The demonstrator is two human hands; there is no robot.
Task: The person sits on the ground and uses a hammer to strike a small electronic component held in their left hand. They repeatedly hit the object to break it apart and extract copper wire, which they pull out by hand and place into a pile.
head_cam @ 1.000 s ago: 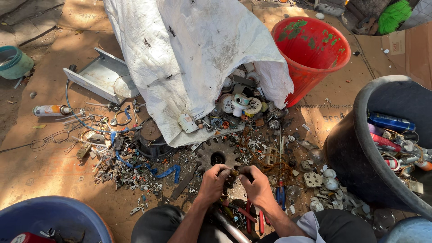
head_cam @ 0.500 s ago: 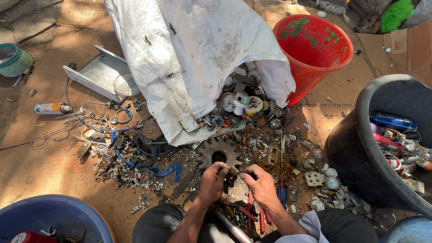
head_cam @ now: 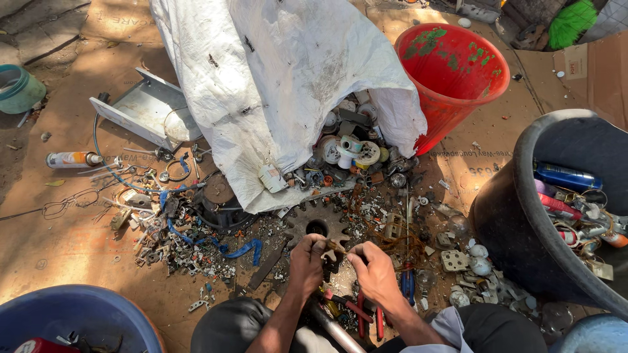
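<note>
My left hand (head_cam: 307, 261) and my right hand (head_cam: 375, 271) meet over a pile of scrap on the ground. Between their fingertips they pinch a small brownish metal piece (head_cam: 335, 247). Just beyond the hands lies a rusty toothed gear (head_cam: 318, 224) with a round hole. Red-handled pliers (head_cam: 356, 312) lie under my wrists, next to a metal pipe (head_cam: 331, 330). A blue-handled tool (head_cam: 408, 285) lies right of my right hand.
A white sack (head_cam: 281, 78) spills scrap parts at the centre. A red bucket (head_cam: 458, 78) stands behind it, a black tub (head_cam: 523, 216) with cans and scrap at right, a blue basin (head_cam: 72, 314) at lower left. A spray can (head_cam: 69, 159) and grey metal tray (head_cam: 147, 111) lie left.
Both hands have lifted slightly and drawn closer over the gear, still working the small piece between the fingertips. The surroundings have not changed.
</note>
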